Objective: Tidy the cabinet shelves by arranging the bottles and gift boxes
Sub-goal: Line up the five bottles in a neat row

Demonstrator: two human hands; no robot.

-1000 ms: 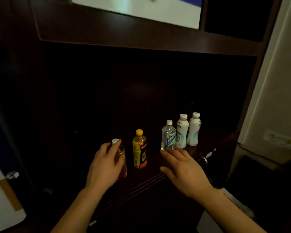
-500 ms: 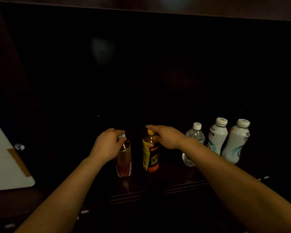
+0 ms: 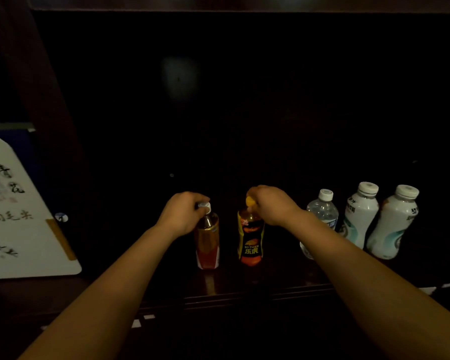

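Currently, the left hand [image 3: 182,214] is gripping the cap of the upright amber plastic bottle [image 3: 207,241] and the right hand [image 3: 273,205] is gripping the adjacent black-and-orange bottle [image 3: 250,241] by its yellow cap, near the dark wooden shelf [image 3: 244,294] front edge.

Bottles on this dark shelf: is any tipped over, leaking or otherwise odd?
Nothing stands out. All five stand capped, no spill visible: the amber tea bottle gripped by the left hand, the Hi-Tiger bottle by the right hand, the water bottle, the inner white bottle and outer white bottle. Those two seem to lean, possibly lens distortion.
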